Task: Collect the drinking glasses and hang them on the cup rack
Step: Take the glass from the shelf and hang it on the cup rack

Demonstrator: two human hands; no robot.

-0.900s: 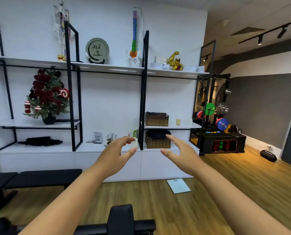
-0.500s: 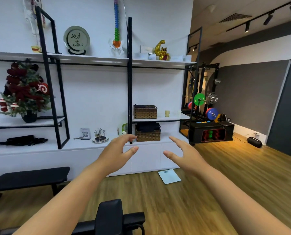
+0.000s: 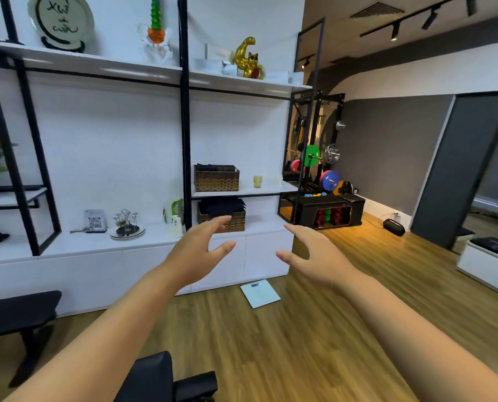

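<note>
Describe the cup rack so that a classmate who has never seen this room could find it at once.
Start at the white wall shelving and drop to its long bottom counter, left of the central black post. The cup rack stands beside a QR-code sign: thin metal prongs on a round plate, nothing hanging.

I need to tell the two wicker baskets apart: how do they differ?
The upper wicker basket stands in full view on the middle shelf beside a yellowish glass; the lower wicker basket sits beneath that shelf on the counter, partly hidden behind the left hand. Both hold dark folded fabric.
</note>
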